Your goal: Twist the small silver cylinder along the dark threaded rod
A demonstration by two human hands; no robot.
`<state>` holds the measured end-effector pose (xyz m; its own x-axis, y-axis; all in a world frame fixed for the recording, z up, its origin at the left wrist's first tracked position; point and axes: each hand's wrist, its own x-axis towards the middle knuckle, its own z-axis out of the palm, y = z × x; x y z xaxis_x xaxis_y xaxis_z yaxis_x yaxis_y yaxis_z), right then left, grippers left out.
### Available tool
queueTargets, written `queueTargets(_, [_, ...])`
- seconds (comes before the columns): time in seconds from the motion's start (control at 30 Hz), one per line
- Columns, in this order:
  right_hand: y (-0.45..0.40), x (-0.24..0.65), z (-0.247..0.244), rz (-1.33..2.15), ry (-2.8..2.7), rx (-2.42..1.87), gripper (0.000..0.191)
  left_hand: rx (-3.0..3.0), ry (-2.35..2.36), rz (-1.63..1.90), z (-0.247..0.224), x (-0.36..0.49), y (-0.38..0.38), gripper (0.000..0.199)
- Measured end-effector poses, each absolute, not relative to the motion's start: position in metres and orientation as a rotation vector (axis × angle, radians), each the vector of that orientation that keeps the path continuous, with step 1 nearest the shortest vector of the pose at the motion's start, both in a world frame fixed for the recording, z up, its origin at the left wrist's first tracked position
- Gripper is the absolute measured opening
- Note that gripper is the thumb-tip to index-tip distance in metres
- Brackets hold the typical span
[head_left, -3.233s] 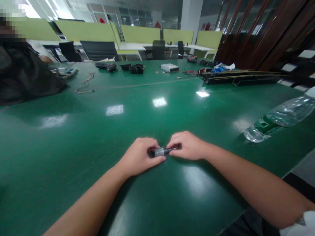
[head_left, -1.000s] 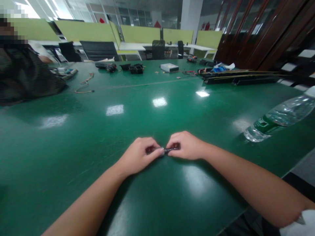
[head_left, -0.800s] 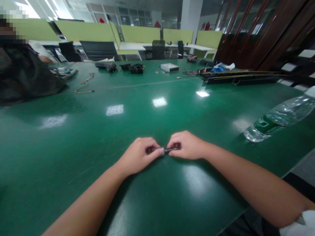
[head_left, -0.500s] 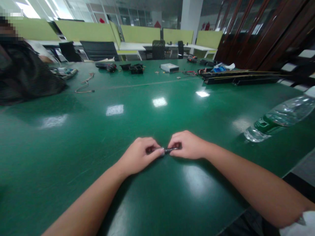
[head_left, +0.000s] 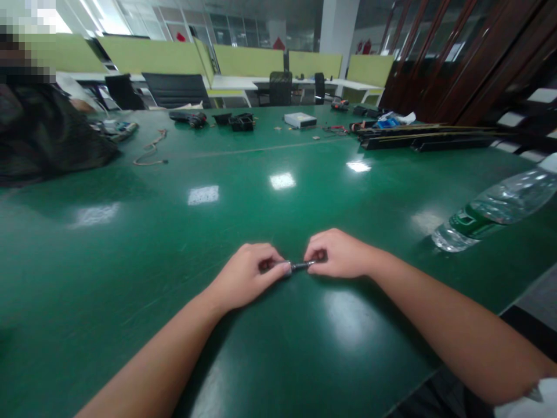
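Between my hands, low over the green table (head_left: 261,220), lies a short, thin, dark pen-like rod (head_left: 300,266) with shiny parts at its ends. My left hand (head_left: 248,276) pinches its left end between thumb and fingers. Around the right end, the thumb and fingertips of my right hand (head_left: 342,255) are closed. A dark stretch of the rod shows between the two sets of fingertips. Both ends are partly hidden by my fingers, and its exact kind cannot be made out.
At the right lies a clear bottle (head_left: 487,215) with a green label. A beige cable (head_left: 150,152), black parts (head_left: 241,121), a silver box (head_left: 300,120) and dark rails (head_left: 391,138) lie further back. Another person (head_left: 47,128) is at the far left.
My right hand has shifted slightly right, away from my left hand, so more of the dark rod shows between them. My left hand has stayed in place.
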<state>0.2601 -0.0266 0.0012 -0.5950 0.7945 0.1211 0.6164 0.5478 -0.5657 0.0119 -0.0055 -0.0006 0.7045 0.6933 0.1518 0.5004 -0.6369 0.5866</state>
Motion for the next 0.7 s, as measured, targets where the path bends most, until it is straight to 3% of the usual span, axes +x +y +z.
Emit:
queueTargets(0.4, [-0.020, 0.284, 0.010, 0.889, -2.377, -1.365, 0.013, 2.410, 0.927, 0.494, 0.001, 0.008, -0.008, 0.030])
queueTargets(0.7, [-0.023, 0.273, 0.007, 0.864, -2.387, -1.275, 0.014, 2.417, 0.931, 0.478, 0.001, 0.009, -0.008, 0.029])
